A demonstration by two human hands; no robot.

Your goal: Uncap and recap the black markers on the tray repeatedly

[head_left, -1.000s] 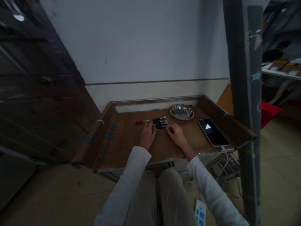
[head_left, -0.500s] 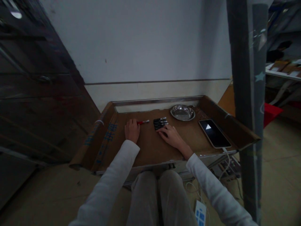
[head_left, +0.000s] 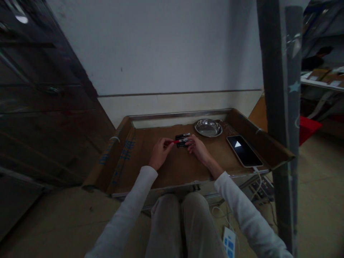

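Observation:
A red marker pen (head_left: 176, 142) lies across the space between my two hands. My left hand (head_left: 161, 150) pinches its red left end between thumb and fingers. At the pale right end, my right hand (head_left: 197, 147) has its curled fingers closed on the pen. Right behind and beneath the pen is a row of several black marker pens (head_left: 180, 136) lying on the brown cardboard (head_left: 172, 170). My hands and the red pen hide part of that row.
Behind my right hand stands a round shiny metal dish (head_left: 208, 128). A phone (head_left: 244, 151) with a white cable (head_left: 259, 179) lies at the right. Raised cardboard flaps edge both sides, and a grey post (head_left: 281, 107) rises at the right. A person (head_left: 315, 61) is in the far right background.
My left hand has lifted the red pen and brought it right, over the black pens. My right hand has moved slightly from the black pens to the red pen's end.

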